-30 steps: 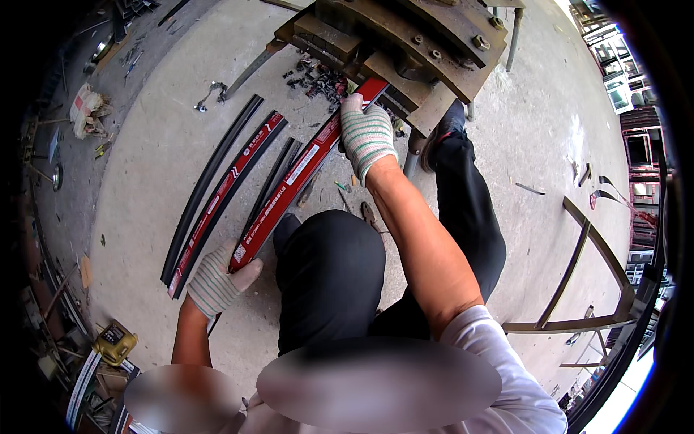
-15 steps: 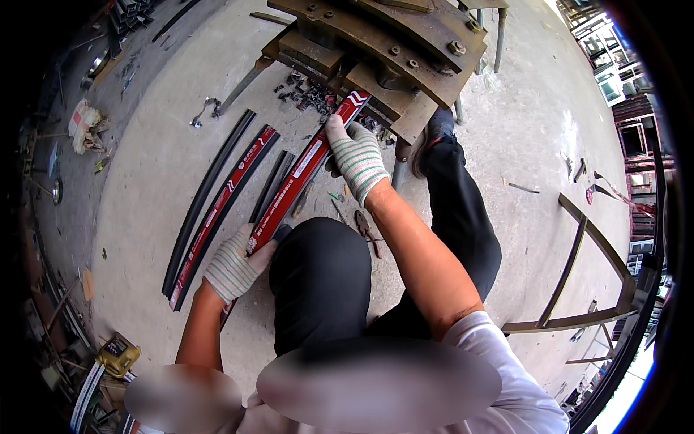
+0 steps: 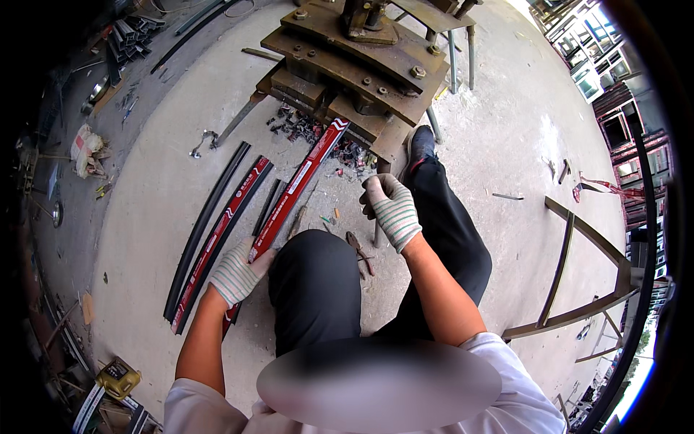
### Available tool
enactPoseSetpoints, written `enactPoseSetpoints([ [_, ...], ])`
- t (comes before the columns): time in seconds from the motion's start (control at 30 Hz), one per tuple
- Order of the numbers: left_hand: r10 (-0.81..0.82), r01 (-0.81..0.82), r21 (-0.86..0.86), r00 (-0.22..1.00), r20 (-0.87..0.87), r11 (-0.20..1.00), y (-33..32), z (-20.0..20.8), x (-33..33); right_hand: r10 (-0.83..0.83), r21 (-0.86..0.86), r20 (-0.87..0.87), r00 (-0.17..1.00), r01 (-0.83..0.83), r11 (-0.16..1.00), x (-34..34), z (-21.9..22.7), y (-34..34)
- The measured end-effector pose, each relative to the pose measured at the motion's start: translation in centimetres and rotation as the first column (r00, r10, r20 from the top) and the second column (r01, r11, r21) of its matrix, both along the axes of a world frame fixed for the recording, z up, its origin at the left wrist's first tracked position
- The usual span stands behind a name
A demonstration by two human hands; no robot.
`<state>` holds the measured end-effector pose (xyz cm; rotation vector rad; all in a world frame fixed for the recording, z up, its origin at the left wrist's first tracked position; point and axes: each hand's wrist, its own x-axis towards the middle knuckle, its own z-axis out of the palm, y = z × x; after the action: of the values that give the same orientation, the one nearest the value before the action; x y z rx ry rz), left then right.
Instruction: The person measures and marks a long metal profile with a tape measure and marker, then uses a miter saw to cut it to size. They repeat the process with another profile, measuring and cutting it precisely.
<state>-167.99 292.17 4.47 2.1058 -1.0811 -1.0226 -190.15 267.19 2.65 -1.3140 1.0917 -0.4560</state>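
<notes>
My left hand [image 3: 237,273], in a white glove with green stripes, is closed round the near part of a long metal profile strip [image 3: 295,189] covered in red film. The strip slants away from me, its far end against the front slot of a rusty steel press [image 3: 354,79]. Over the floor by my right knee, my right hand [image 3: 392,208], in a matching glove, is apart from the strip. Its fingers are loosely curled in, with nothing seen in them. Left of the held strip lie a curved red-and-black strip [image 3: 224,242] and a curved black strip [image 3: 206,220].
Pliers [image 3: 359,253] lie between my legs. Dark offcuts [image 3: 296,124] litter the floor beneath the press. A bent metal frame [image 3: 578,289] rests at the right. A yellow tool [image 3: 118,377] sits at the lower left, and window frames [image 3: 578,58] stand at the far right.
My right hand has let go of the red strip and moved right and toward me. The left hand still grips it. My view has shifted, showing more of the press.
</notes>
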Motion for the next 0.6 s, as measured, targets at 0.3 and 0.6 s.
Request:
enactPoseSetpoints([
  [0.3,-0.033,0.033,-0.006,0.999,0.038,0.999,-0.1,-0.4,-0.2,-0.227,-0.545,0.183,0.956,0.291,0.786,-4.2,14.7,-12.6],
  [0.6,-0.017,0.01,0.067,0.995,0.099,0.998,0.9,-1.0,0.6,0.013,-0.824,0.362,0.932,0.313,0.472,5.3,39.6,-26.2],
])
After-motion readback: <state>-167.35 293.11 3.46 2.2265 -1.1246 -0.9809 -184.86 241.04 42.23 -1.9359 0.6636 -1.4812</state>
